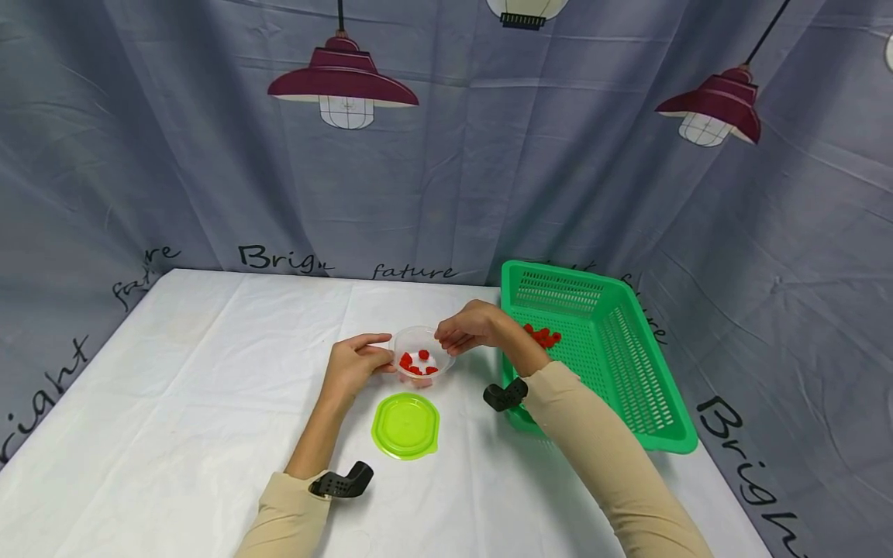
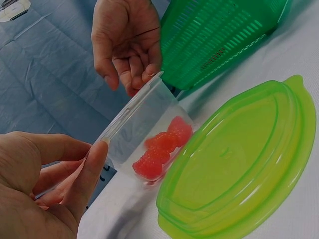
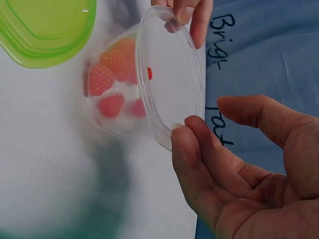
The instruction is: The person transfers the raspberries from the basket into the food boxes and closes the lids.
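A clear round plastic tub [image 1: 416, 335] stands on the white table with several bumpy red berries [image 2: 162, 149] at its bottom. My left hand [image 1: 352, 364] pinches the tub's rim on the left side between thumb and fingers. At the opposite side is my right hand [image 1: 474, 325]; its fingertips [image 3: 185, 144] are right at the rim, its thumb stands apart, and no berry shows between them. Just in front of the tub lies a bright green lid [image 1: 406, 426], flat on the cloth.
To the right stands a large green slotted basket [image 1: 638, 368], with a small group of red berries [image 1: 544, 336] toward its left side. My right forearm crosses over the basket's near left edge. A grey printed curtain [image 1: 446, 186] hangs behind the white-covered table [image 1: 174, 434].
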Demonstrator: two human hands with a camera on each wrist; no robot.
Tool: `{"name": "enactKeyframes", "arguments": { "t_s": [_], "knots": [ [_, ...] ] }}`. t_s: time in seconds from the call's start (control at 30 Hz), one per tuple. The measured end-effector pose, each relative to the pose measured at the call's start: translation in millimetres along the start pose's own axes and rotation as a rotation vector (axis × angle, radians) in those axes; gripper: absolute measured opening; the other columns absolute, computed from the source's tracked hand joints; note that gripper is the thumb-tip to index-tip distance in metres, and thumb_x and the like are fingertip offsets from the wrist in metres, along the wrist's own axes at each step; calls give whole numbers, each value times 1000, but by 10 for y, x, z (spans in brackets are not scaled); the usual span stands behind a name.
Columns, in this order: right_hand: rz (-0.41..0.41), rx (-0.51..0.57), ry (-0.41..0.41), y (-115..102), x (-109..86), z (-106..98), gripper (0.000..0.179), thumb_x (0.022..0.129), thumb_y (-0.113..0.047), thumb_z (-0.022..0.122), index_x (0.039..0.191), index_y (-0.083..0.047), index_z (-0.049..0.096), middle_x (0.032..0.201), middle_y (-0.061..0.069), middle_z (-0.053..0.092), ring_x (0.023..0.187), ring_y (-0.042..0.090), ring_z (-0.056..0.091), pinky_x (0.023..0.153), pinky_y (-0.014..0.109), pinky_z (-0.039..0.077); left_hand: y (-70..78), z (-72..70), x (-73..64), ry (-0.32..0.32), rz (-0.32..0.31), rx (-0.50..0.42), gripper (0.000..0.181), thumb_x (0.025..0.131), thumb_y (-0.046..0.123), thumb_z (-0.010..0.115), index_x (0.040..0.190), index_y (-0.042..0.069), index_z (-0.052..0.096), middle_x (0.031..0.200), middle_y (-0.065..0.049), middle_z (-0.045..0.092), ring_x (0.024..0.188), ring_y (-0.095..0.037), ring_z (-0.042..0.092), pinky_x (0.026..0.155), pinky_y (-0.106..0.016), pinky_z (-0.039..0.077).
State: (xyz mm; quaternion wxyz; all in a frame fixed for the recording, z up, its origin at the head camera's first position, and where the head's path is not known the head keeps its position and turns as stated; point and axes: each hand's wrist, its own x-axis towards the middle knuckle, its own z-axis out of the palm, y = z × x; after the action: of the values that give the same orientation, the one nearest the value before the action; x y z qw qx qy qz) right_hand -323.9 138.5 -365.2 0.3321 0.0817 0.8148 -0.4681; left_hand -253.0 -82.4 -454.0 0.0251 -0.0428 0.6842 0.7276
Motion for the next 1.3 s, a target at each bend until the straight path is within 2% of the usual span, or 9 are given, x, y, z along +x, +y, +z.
{"name": "enactKeyframes", "arguments": {
  "t_s": [0.1, 0.3, 0.5, 0.6, 0.77, 0.87, 1.03, 1.13, 1.3],
  "knots": [
    [-8, 5, -4, 8, 3, -1, 32, 89, -16, 74, 110, 8, 71, 81, 9, 72, 68, 16, 69, 98, 39, 59, 2, -9, -1, 0, 2, -5, 33, 89, -4, 68, 122, -5, 69, 100, -28, 73, 64, -15, 73, 80, -40, 65],
    [-18, 23, -4, 16, -10, 7, 22, 90, -16, 74, 99, 4, 73, 81, 8, 71, 68, 16, 68, 93, 36, 61, 3, -13, -7, 4, -2, -12, 32, 89, -4, 68, 121, -5, 69, 92, -20, 74, 64, -15, 73, 77, -37, 65],
    [-55, 37, -26, 49, -26, -24, 36, 94, -17, 69, 118, 10, 68, 85, 8, 72, 72, 16, 69, 90, 34, 62, 4, 2, 0, 0, 4, -12, 33, 89, -3, 70, 122, -5, 69, 93, -20, 75, 64, -15, 73, 77, -35, 65],
    [-78, 45, -50, 70, -44, -65, 39, 97, -17, 64, 123, 11, 65, 94, 12, 74, 76, 17, 71, 90, 35, 63, 13, 12, -2, -3, -1, -13, 33, 89, -3, 70, 122, -5, 69, 93, -19, 75, 64, -15, 73, 77, -35, 65],
    [-105, 37, -63, 40, -114, -177, 43, 99, -22, 62, 131, 8, 61, 123, 24, 69, 85, 19, 72, 94, 36, 61, 30, 18, -4, -9, 2, -10, 33, 89, -3, 70, 122, -5, 69, 95, -22, 74, 64, -15, 73, 75, -33, 65],
    [-134, 62, -38, -8, -176, -279, 47, 100, -22, 62, 137, 6, 56, 137, 27, 61, 95, 23, 72, 99, 39, 59, 37, 17, 0, -6, 3, -6, 33, 90, -2, 70, 122, -5, 69, 95, -23, 74, 64, -15, 73, 74, -30, 65],
    [-221, 103, 50, -44, -304, -492, 46, 102, -18, 60, 142, 2, 53, 143, 25, 57, 116, 34, 67, 109, 47, 52, 38, 17, 1, 1, -3, 2, 32, 90, -2, 71, 122, -4, 70, 92, -19, 75, 64, -15, 73, 73, -28, 65],
    [-272, 106, 105, 1, -376, -640, 47, 100, -18, 63, 143, -1, 53, 145, 22, 56, 124, 37, 62, 111, 47, 50, 38, 18, -7, 6, -9, -1, 32, 89, -1, 72, 122, -4, 70, 93, -19, 75, 64, -15, 72, 74, -30, 65],
    [-309, 94, 174, 157, -470, -881, 51, 98, -19, 66, 144, -4, 53, 153, 16, 49, 132, 39, 56, 112, 45, 50, 35, 11, -20, 12, -15, -9, 32, 89, -1, 73, 121, -4, 71, 97, -22, 74, 65, -14, 72, 78, -34, 65]
  ]
}}
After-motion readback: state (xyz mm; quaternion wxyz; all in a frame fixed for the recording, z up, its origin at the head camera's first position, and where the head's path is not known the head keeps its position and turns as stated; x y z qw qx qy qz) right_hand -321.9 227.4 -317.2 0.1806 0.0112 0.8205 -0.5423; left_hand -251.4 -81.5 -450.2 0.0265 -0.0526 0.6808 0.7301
